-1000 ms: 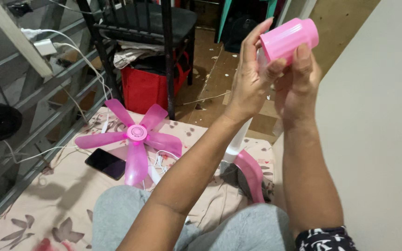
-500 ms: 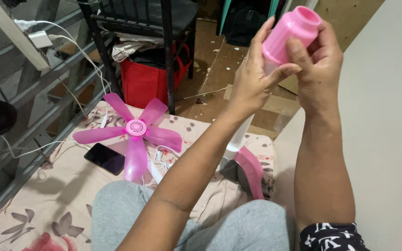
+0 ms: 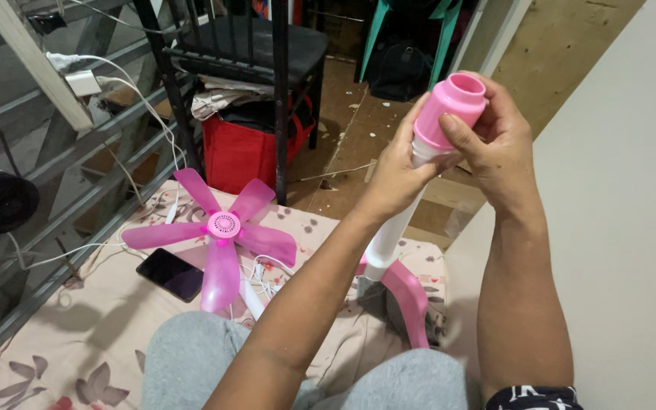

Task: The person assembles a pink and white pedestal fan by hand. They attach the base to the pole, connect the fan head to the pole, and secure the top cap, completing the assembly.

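A pink cylindrical fan part (image 3: 449, 108) sits on top of a white pole (image 3: 389, 231) that rises from a pink base (image 3: 408, 292). My right hand (image 3: 495, 148) wraps around the pink cylinder from the right, thumb across its front. My left hand (image 3: 398, 171) grips the top of the white pole just under the cylinder. The cylinder's open end points up and away. A pink five-bladed fan propeller (image 3: 222, 231) lies on the floral bedsheet (image 3: 85, 319) to the left, apart from both hands.
A dark phone (image 3: 171, 273) lies beside the propeller, with white cables (image 3: 263, 277) near it. A black chair (image 3: 244, 53) stands over a red bag (image 3: 241, 152) behind. Metal railing (image 3: 55, 190) runs along the left; a pale wall (image 3: 624, 228) on the right. My grey-clad knees (image 3: 191, 364) are at bottom.
The pink cylinder has come down and turned more upright onto the pole's top. Both hands dropped lower with it, and my right hand now closes further around it.
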